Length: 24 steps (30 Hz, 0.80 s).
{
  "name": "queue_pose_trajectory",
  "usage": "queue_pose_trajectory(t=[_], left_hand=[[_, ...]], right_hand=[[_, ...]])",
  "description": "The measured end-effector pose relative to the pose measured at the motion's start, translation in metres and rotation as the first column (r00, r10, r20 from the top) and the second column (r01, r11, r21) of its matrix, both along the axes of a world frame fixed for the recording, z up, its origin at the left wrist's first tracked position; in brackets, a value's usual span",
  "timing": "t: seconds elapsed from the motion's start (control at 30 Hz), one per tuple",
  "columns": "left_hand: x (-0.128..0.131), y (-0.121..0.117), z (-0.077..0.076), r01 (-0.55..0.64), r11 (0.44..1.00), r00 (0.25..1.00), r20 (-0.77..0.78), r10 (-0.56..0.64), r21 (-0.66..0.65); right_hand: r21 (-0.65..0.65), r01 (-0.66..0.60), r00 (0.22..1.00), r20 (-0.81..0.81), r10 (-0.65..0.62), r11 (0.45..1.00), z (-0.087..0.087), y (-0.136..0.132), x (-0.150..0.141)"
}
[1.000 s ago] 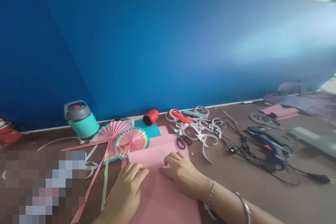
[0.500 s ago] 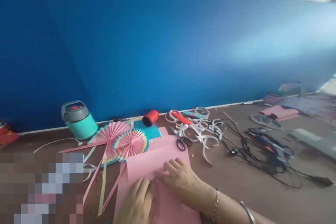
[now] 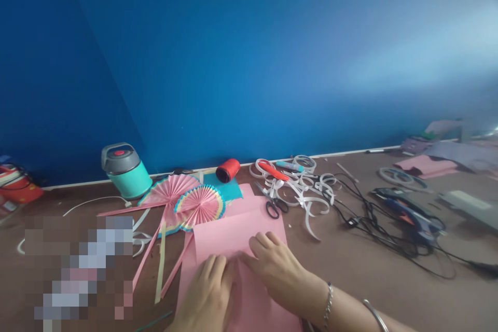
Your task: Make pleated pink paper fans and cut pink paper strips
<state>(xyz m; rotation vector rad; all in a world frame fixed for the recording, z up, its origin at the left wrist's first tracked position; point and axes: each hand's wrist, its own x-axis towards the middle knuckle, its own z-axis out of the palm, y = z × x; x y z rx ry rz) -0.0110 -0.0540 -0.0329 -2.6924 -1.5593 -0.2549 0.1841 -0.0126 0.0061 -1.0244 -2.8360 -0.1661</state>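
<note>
Pink paper [image 3: 237, 223] lies in front of me, its upper part folded over the sheet beneath. My left hand [image 3: 210, 288] is closed on the paper at the lower left, fingers together and bent. Beside it, my right hand [image 3: 276, 264] grips the same paper with curled fingers, its thumb pointing toward the left hand. The paper between the thumbs is partly hidden. Black-handled scissors [image 3: 274, 205] rest just beyond the paper's far right corner. Two pleated pink paper fans [image 3: 200, 205] with blue and yellow edges lie at the far left of the paper.
A teal flask [image 3: 130, 179] and a red spool [image 3: 228, 170] stand near the blue wall [image 3: 249, 62]. White curled strips [image 3: 307, 192] lie past the scissors. Black cables [image 3: 365, 212] and a dark blue tool [image 3: 416, 220] are on the right. A blurred patch covers the lower left.
The view has turned slightly left, so the things on the table appear farther right and a little higher. Both hands stay on the pink paper, with little visible movement against it.
</note>
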Motion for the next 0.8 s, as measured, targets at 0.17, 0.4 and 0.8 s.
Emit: queue_pose_trajectory(t=[0.17, 0.4, 0.8], left_hand=[[0.0, -0.002, -0.013, 0.002, 0.996, 0.999, -0.051, 0.002, 0.088], [-0.005, -0.008, -0.01, -0.08, 0.984, 0.986, -0.132, 0.101, 0.157], [-0.007, -0.007, 0.011, -0.106, 0.993, 0.987, -0.118, 0.112, 0.06]], right_hand=[[-0.05, 0.162, 0.987, 0.029, -0.161, 0.986, 0.002, 0.002, 0.01], [-0.071, 0.36, 0.93, 0.106, -0.352, 0.93, 0.002, 0.019, 0.035], [0.077, -0.026, 0.997, -0.069, 0.032, 0.997, 0.0, 0.023, 0.019]])
